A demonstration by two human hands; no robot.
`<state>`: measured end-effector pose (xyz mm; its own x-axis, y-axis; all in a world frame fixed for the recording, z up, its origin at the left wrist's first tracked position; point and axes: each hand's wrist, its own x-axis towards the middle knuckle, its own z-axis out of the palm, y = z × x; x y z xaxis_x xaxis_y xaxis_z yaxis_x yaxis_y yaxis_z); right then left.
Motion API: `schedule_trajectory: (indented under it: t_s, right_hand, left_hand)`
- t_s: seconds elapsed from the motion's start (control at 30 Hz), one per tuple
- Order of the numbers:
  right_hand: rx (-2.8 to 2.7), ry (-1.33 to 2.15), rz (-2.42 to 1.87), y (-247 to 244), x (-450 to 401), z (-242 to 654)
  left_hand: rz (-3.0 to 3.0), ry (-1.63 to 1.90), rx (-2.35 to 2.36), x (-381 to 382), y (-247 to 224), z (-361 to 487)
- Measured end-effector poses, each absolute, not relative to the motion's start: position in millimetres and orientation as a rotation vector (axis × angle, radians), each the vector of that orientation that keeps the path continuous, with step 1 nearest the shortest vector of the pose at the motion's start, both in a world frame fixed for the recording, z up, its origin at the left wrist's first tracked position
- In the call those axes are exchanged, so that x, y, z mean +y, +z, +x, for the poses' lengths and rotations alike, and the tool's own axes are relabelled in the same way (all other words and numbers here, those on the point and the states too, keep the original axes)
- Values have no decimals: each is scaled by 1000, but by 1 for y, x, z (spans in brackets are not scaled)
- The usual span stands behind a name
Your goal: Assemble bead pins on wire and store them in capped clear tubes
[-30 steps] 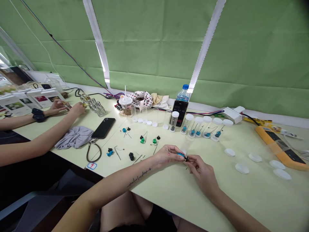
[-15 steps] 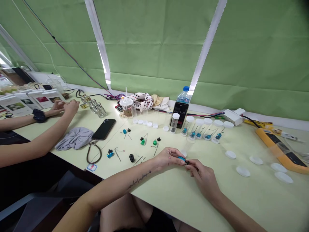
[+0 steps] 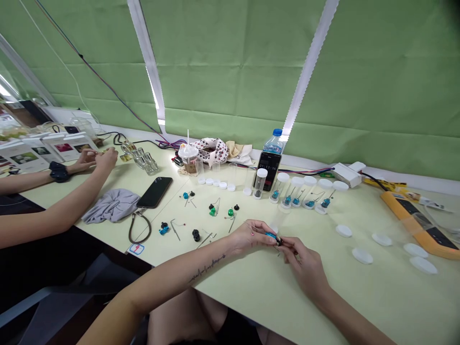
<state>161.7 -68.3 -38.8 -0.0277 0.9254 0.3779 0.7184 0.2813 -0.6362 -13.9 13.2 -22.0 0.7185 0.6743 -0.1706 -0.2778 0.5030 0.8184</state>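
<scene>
My left hand (image 3: 251, 237) and my right hand (image 3: 302, 258) meet above the table's front area. My left fingertips pinch a small blue part (image 3: 270, 235) on a thin wire. My right fingers grip a small black part (image 3: 278, 241) against it, and my fingers partly hide both. Loose wire pins lie to the left with green beads (image 3: 212, 211), a blue-and-black pair (image 3: 164, 230) and black spools (image 3: 196, 235). Clear capped tubes (image 3: 282, 187) holding blue parts stand beyond my hands.
A co-worker's hands (image 3: 97, 158) work at the far left near glass vials (image 3: 140, 160). On the pale table (image 3: 251, 297) lie a black phone (image 3: 154, 191), a grey cloth (image 3: 111, 206), white lids (image 3: 344, 231) and an orange device (image 3: 417, 225).
The view has shifted slightly. My hands have moved a little closer around the blue part, and the co-worker's hands have shifted slightly.
</scene>
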Motion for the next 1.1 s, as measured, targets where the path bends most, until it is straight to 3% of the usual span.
schedule_trajectory:
  t_s: [1.1]
  right_hand:
    - [-1792, 459, -1526, -35, -68, 162]
  left_hand:
    - [845, 585, 507, 15, -21, -14]
